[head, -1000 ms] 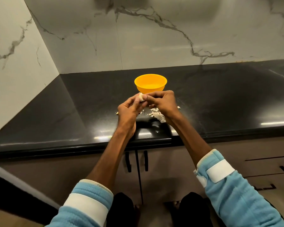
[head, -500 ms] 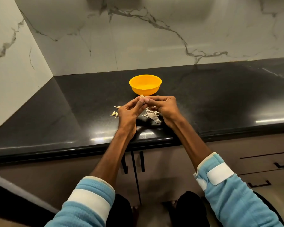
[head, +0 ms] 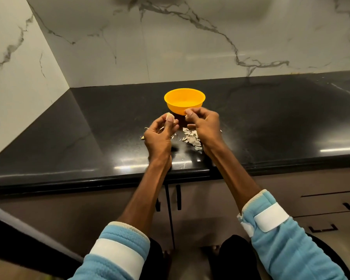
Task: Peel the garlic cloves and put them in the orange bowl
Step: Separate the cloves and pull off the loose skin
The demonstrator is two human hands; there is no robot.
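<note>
A glossy black stone countertop (head: 271, 122) runs below a white marble-veined backsplash (head: 190, 47), with grey-brown cabinet doors (head: 89, 209) under its front edge. A round orange plastic bowl (head: 184, 101) stands upright on the counter at about 12 o'clock from the hands. The left hand (head: 160, 134) is curled, its thumb and fingertips pinched on a small pale garlic clove (head: 169, 116) held up at its 12 o'clock. The right hand (head: 205, 126) sits apart from it at 3 o'clock, fingers bent, thumb and forefinger nipping a tiny pale scrap of garlic skin (head: 186, 116) just in front of the bowl's near wall. A scatter of papery beige peelings (head: 191, 138) lies on the counter between and below the hands, at 6 o'clock from the bowl. A few unpeeled pieces (head: 142, 137) peek out at the left hand's 9 o'clock. Both forearms emerge from light blue fleece sleeves (head: 291, 249) with white bands.
</note>
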